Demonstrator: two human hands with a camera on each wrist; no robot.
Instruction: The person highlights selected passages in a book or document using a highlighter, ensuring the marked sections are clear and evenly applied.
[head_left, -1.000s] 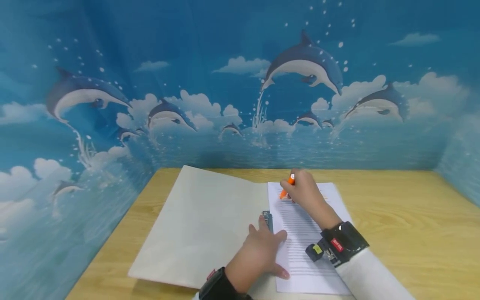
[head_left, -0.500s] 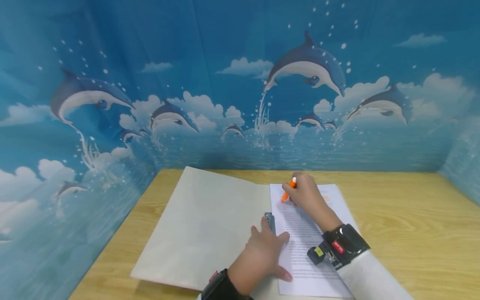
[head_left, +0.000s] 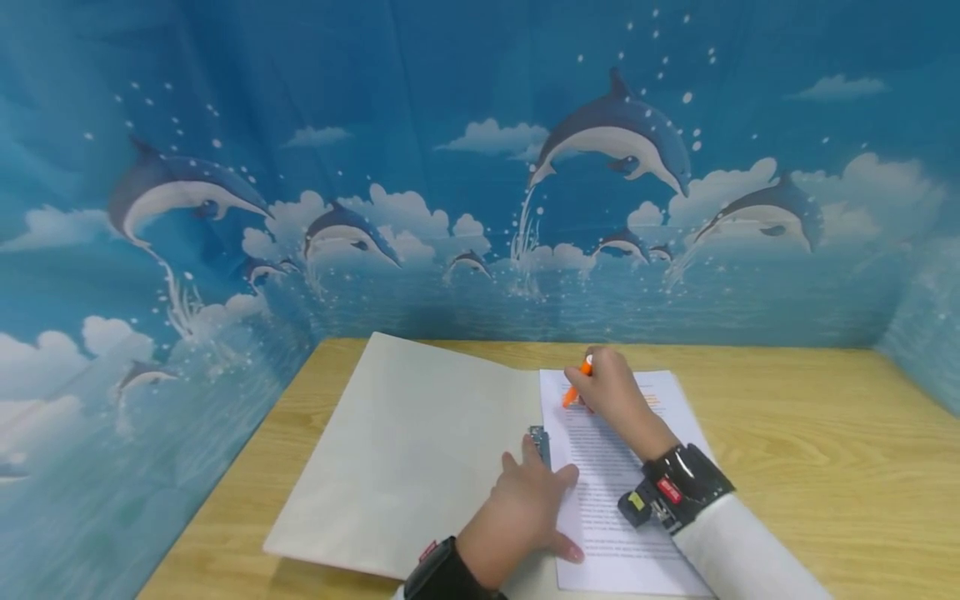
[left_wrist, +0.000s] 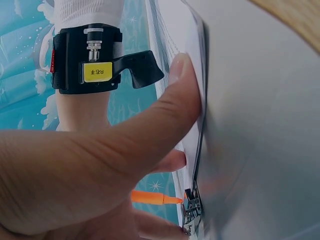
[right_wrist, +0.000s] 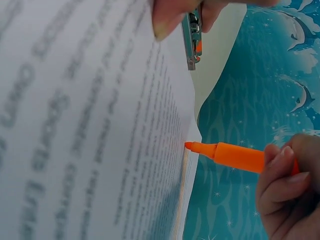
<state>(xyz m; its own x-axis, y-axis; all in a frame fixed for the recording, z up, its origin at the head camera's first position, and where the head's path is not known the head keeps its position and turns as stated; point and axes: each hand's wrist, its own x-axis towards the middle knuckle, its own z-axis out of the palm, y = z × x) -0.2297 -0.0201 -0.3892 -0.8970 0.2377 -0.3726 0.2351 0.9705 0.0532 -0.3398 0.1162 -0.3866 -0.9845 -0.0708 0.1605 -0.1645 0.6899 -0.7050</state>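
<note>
My right hand (head_left: 611,385) grips an orange highlighter (right_wrist: 239,156), its tip at the upper left part of a printed sheet (head_left: 611,508). Short orange marks show on the sheet just right of that hand. The sheet tops a stack of paper lying in an opened pale folder (head_left: 405,450). My left hand (head_left: 525,504) lies spread across the paper's left edge, thumb and forefinger on the page and other fingers toward the folder's metal clip (head_left: 539,444). In the left wrist view the left thumb (left_wrist: 177,95) presses along the paper's edge.
The folder's blank cover spreads to the left on a wooden table (head_left: 832,450). Behind the table stands a blue backdrop (head_left: 450,167) printed with dolphins and clouds. Black camera straps (head_left: 686,487) wrap the wrists.
The highlighter tip has shifted slightly down the page with the right hand, and more orange marks show beside it. The left hand stays in place; the head view has shifted a little.
</note>
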